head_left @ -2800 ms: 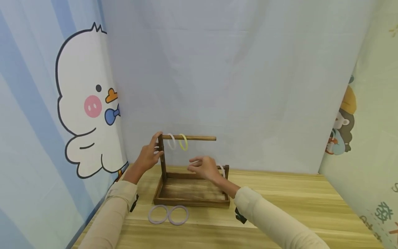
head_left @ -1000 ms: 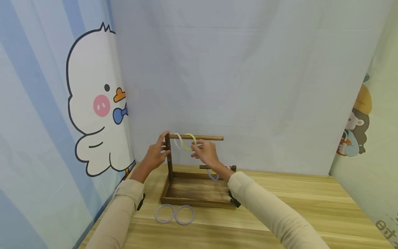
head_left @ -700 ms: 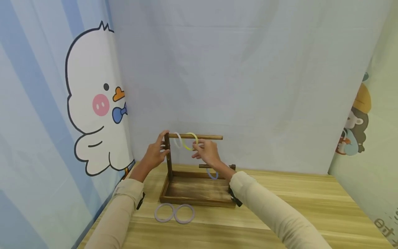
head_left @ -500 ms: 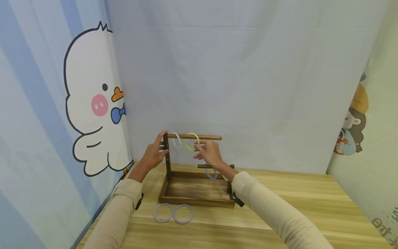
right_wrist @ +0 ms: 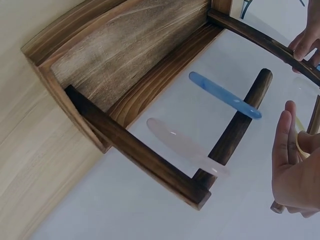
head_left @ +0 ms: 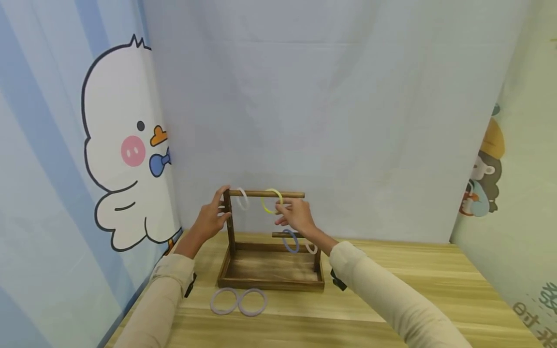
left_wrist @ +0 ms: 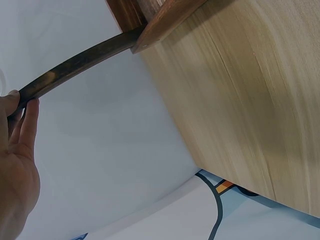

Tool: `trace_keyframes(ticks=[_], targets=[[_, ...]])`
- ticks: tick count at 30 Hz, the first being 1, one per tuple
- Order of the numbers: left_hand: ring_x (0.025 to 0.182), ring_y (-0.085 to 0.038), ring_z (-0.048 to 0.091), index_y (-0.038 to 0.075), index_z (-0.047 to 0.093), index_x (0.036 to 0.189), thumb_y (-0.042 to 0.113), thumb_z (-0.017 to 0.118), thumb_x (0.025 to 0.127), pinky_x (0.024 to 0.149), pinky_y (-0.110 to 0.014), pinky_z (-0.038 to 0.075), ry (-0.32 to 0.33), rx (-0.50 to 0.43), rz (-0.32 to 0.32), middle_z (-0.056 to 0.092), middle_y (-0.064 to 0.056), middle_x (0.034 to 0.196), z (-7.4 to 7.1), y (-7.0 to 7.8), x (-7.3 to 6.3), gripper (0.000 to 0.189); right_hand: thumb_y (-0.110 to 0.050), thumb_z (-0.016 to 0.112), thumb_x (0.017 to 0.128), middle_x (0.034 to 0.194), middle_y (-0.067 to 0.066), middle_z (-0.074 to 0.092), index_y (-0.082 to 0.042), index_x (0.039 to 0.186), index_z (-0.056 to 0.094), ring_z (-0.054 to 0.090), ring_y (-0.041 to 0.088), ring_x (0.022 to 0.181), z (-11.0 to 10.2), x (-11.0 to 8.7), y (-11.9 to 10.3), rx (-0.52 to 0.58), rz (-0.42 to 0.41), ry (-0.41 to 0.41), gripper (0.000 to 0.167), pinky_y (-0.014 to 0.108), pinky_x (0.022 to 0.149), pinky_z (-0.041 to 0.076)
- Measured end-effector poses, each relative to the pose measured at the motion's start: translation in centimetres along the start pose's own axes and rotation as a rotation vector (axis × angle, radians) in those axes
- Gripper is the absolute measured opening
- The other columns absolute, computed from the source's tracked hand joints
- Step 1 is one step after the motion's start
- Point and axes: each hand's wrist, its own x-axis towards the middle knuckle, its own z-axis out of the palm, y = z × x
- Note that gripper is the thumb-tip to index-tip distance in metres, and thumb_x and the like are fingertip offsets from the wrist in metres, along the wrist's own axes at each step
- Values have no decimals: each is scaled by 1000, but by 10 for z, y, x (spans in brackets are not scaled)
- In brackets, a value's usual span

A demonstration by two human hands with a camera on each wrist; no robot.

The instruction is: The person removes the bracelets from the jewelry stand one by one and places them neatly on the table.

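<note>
A brown wooden bangle stand (head_left: 270,284) has a tray base, a tall left post and two bars. My left hand (head_left: 209,222) holds the top of that post between thumb and fingers, as the left wrist view also shows. On the upper bar (head_left: 291,195) hangs a yellow bangle (head_left: 271,190), pinched at its right side by my right hand (head_left: 298,215). A whitish bangle (head_left: 247,199) hangs on the same bar, nearer the post. From the lower bar hang a blue bangle (right_wrist: 225,94) and a pale pink one (right_wrist: 180,144).
Two light purple bangles, a left one (head_left: 212,302) and a right one (head_left: 252,315), lie side by side on the wooden table (head_left: 391,275) before the tray. A grey curtain (head_left: 348,121) closes off the back, with printed cloths at both sides.
My right hand has risen from below the upper bar and pinched the yellow bangle, which has slid right along the bar, away from the whitish one. My left hand keeps its hold on the post.
</note>
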Motion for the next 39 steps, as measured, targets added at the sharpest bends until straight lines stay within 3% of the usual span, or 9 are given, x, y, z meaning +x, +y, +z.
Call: trace_keyframes(ticks=[7,17,24,31,39], targets=[[106,-48,71,11,27,159,-12,71,92,89,-57,62,-2,2,-7,66,-37,120,0,1,1,84,-10,63,105,102,25,76,6,127,69,77,30,69,-9,-1,3,-15,6,-4,28,41,66,67],[105,-49,71,11,26,159,-13,70,93,89,-56,62,-6,18,-8,66,-38,121,0,1,-2,83,-11,64,105,101,26,76,7,127,69,77,39,75,-20,-6,8,0,11,-7,29,26,58,64],[105,-49,71,10,26,159,-13,70,93,89,-58,62,-3,24,4,65,-38,121,0,1,-1,82,-12,64,105,100,25,76,6,126,70,77,36,72,-28,-5,13,-14,24,11,28,36,63,67],[103,-49,71,10,26,159,-13,71,92,87,-58,62,9,20,15,66,-38,120,1,0,-1,83,-11,64,105,100,26,76,7,126,70,77,39,74,-35,-7,14,-19,28,10,28,26,57,64],[100,-50,72,9,26,158,-14,71,91,85,-59,62,30,33,50,66,-38,117,2,0,-2,84,-9,64,105,99,25,76,9,126,69,77,39,75,-42,-9,15,-13,59,16,28,25,57,64]])
